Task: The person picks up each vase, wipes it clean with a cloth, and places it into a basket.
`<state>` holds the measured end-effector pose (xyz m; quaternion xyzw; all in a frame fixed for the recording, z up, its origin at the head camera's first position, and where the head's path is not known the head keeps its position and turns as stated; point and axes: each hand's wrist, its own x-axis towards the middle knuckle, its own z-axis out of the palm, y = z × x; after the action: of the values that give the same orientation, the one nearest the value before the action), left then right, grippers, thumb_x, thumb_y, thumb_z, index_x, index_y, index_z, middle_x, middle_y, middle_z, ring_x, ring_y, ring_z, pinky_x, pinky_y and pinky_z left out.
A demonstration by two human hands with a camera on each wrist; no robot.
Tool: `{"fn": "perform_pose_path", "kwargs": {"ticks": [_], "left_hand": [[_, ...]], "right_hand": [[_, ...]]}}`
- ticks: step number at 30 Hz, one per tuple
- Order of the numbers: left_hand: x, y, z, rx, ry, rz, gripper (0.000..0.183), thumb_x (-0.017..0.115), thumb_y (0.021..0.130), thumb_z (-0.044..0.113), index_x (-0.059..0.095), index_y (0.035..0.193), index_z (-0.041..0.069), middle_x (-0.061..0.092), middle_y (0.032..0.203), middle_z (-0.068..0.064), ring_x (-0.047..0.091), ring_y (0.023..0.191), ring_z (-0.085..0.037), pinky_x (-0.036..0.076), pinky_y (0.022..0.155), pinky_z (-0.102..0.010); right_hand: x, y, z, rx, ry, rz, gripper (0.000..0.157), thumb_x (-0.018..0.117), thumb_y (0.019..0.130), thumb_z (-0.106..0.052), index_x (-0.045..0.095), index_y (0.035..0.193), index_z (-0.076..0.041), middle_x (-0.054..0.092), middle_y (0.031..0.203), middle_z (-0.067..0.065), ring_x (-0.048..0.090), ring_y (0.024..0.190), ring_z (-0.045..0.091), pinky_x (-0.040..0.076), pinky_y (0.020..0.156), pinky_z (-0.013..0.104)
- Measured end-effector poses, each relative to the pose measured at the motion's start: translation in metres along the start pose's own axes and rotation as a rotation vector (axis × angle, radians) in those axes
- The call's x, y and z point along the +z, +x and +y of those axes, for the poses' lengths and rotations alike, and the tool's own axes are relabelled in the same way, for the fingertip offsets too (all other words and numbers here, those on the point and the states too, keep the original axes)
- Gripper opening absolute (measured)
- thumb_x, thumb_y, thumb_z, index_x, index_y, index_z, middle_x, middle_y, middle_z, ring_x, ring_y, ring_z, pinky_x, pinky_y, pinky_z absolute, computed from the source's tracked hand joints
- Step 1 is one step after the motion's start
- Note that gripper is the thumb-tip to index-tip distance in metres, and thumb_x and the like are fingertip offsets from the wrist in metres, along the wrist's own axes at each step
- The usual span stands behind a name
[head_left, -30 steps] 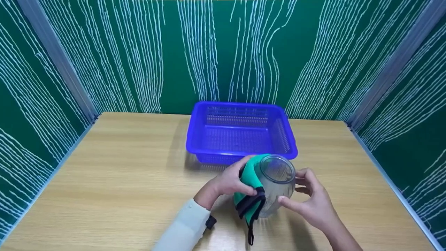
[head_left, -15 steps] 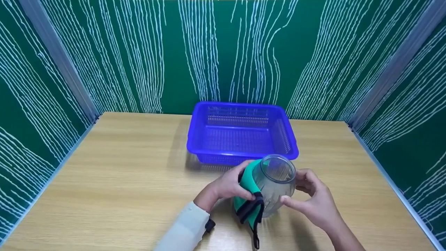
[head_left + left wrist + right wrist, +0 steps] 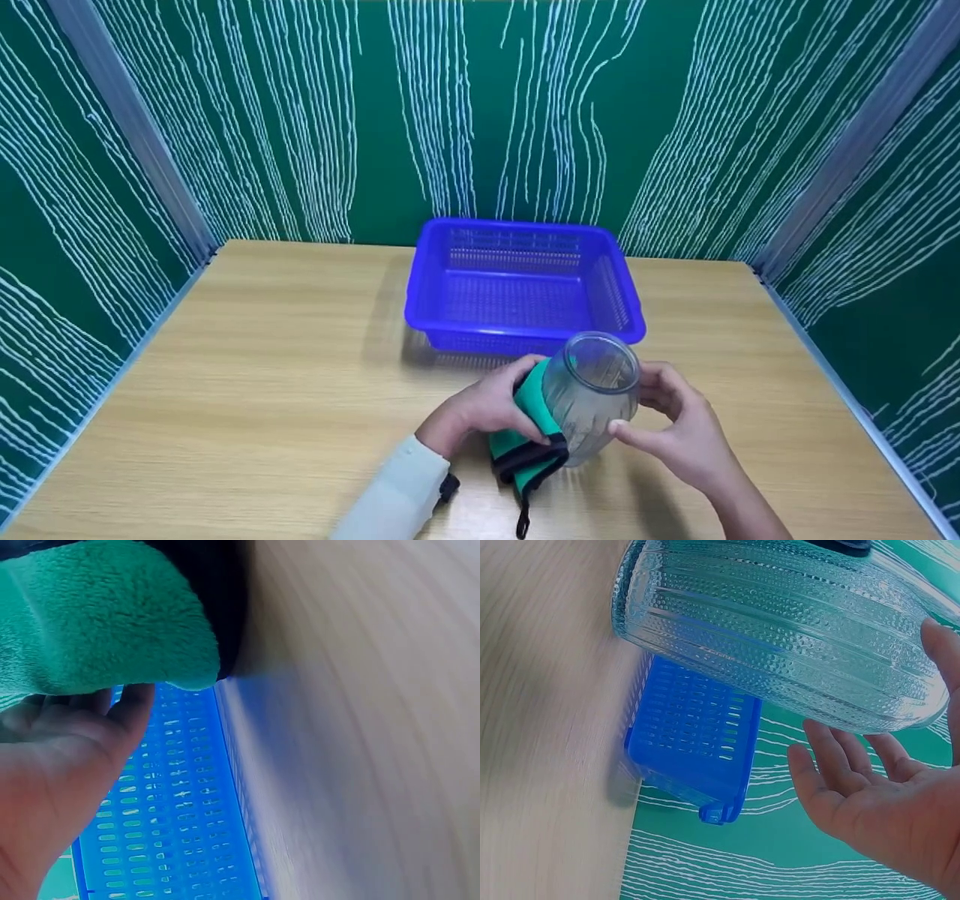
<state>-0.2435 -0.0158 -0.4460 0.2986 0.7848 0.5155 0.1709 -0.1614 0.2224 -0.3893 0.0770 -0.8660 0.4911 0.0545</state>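
Observation:
A clear glass jar, ribbed and dotted with small bumps in the right wrist view, stands mouth up in front of the basket, its base near the tabletop. My right hand holds it from the right, thumb on the near side and fingers at the far side by the upper part. Against its left side, my left hand grips a green fluffy cloth with black edging, thumb over the front fold. A black loop hangs from the cloth's lower corner. The cloth hides the left fingertips in the left wrist view.
Behind the jar, a blue plastic basket with slotted walls sits on the wooden table. Green panels with white wavy lines enclose the table at the back and sides.
My left hand has slid the cloth down the jar's left side, so its top edge has dropped from the rim. The right hand and jar have shifted very slightly right.

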Motion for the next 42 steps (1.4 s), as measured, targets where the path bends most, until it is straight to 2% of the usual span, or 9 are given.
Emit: {"fn": "perform_pose_path", "kwargs": {"ticks": [6,13,22,26,30,34,38,42], "left_hand": [[-0.001,0.000,-0.004,-0.036,0.128,-0.006,0.085,0.087,0.043,0.034,0.041,0.114,0.040,0.050,0.105,0.017,0.046,0.097,-0.006,0.037,0.087,-0.027],[0.000,0.001,-0.005,-0.068,0.198,-0.013,0.079,0.087,0.041,0.035,0.045,0.108,0.039,0.051,0.100,0.017,0.047,0.093,-0.006,0.038,0.083,-0.025],[-0.002,-0.003,0.000,-0.078,0.234,-0.038,0.079,0.085,0.045,0.037,0.042,0.111,0.038,0.050,0.101,0.016,0.047,0.093,-0.006,0.039,0.082,-0.024],[-0.005,-0.004,0.002,-0.093,0.177,-0.040,0.079,0.086,0.045,0.034,0.043,0.111,0.039,0.051,0.102,0.015,0.047,0.094,-0.007,0.039,0.082,-0.026],[-0.007,-0.005,0.000,-0.096,0.122,-0.027,0.079,0.086,0.045,0.033,0.045,0.111,0.040,0.051,0.103,0.015,0.047,0.096,-0.009,0.038,0.084,-0.028],[-0.010,-0.005,-0.001,-0.065,0.073,-0.015,0.078,0.086,0.045,0.034,0.045,0.112,0.040,0.052,0.105,0.014,0.047,0.097,-0.009,0.039,0.084,-0.029],[-0.013,-0.006,0.002,-0.034,-0.026,-0.009,0.077,0.086,0.047,0.027,0.047,0.112,0.040,0.053,0.106,0.012,0.048,0.098,-0.010,0.040,0.084,-0.031],[-0.016,-0.006,0.008,-0.006,-0.056,0.005,0.076,0.084,0.050,0.025,0.046,0.113,0.040,0.053,0.108,0.012,0.048,0.099,-0.010,0.040,0.084,-0.033]], "right_hand": [[0.000,0.000,0.000,-0.004,0.002,0.000,0.061,0.078,0.061,-0.026,0.048,0.114,-0.022,0.057,0.107,-0.007,0.056,0.097,0.008,0.044,0.085,0.020],[0.001,0.000,0.000,-0.014,0.002,-0.007,0.060,0.078,0.062,-0.026,0.048,0.114,-0.021,0.057,0.108,-0.007,0.056,0.097,0.008,0.044,0.085,0.022],[-0.004,0.001,-0.003,-0.051,-0.165,-0.039,0.063,0.074,0.065,-0.039,0.042,0.118,-0.027,0.055,0.110,-0.011,0.052,0.099,0.007,0.045,0.084,0.033],[-0.004,0.001,-0.002,-0.058,-0.185,-0.026,0.070,0.074,0.064,-0.039,0.038,0.122,-0.028,0.055,0.110,-0.010,0.052,0.098,0.008,0.045,0.082,0.030],[-0.001,0.003,-0.001,-0.054,-0.161,0.000,0.077,0.077,0.060,-0.038,0.035,0.123,-0.024,0.056,0.108,-0.007,0.053,0.097,0.008,0.046,0.081,0.026],[0.001,0.003,-0.001,-0.054,-0.141,0.014,0.074,0.078,0.060,-0.036,0.037,0.118,-0.019,0.056,0.108,-0.005,0.053,0.095,0.007,0.047,0.078,0.026],[0.002,0.001,-0.002,-0.049,-0.130,0.009,0.071,0.077,0.061,-0.036,0.037,0.117,-0.017,0.055,0.108,-0.003,0.053,0.094,0.008,0.047,0.078,0.026],[0.002,0.001,-0.004,-0.055,-0.118,0.009,0.069,0.076,0.063,-0.035,0.038,0.116,-0.015,0.055,0.108,-0.001,0.053,0.094,0.009,0.047,0.078,0.026]]}}
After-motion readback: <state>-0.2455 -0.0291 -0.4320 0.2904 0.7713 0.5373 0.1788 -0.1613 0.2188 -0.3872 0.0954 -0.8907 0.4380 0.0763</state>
